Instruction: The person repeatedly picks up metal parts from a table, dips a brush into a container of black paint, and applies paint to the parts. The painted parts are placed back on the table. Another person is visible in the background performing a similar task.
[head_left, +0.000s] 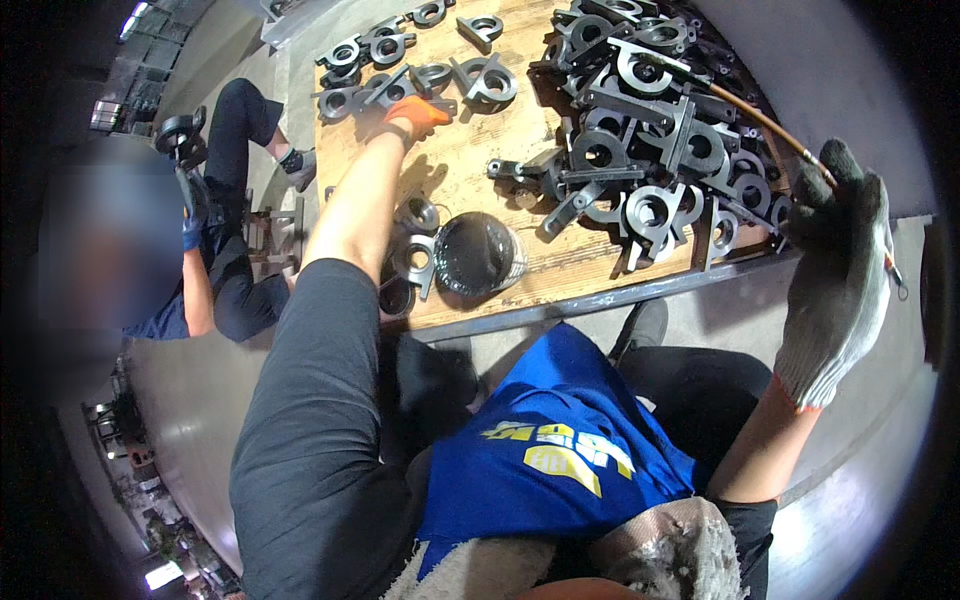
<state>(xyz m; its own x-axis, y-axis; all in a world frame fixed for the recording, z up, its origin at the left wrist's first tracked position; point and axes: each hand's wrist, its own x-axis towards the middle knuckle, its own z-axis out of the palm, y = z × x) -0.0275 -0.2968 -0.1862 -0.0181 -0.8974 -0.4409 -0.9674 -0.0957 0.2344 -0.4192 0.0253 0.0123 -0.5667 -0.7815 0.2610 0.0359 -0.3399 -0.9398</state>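
My left hand (418,116), in an orange glove, reaches to the far left of the wooden table. Its fingers are closed at the end of a grey metal bearing housing (398,88) that lies among others; the hand partly hides their grip. In a dirty white knit glove, my right hand (838,270) is wrapped round a thin paintbrush (765,122) with a wooden handle. The brush slants up and left, its dark tip over a big heap of bearing housings (603,152). A pot (478,258) with black, wet-looking contents stands near the table's front edge.
Several ring-shaped housings (415,258) lie left of the pot. More parts (480,30) are spread along the back of the wooden tabletop (470,150). A metal edge (560,303) borders its front. At left, another person (225,215) sits low, holding a dark part (180,138).
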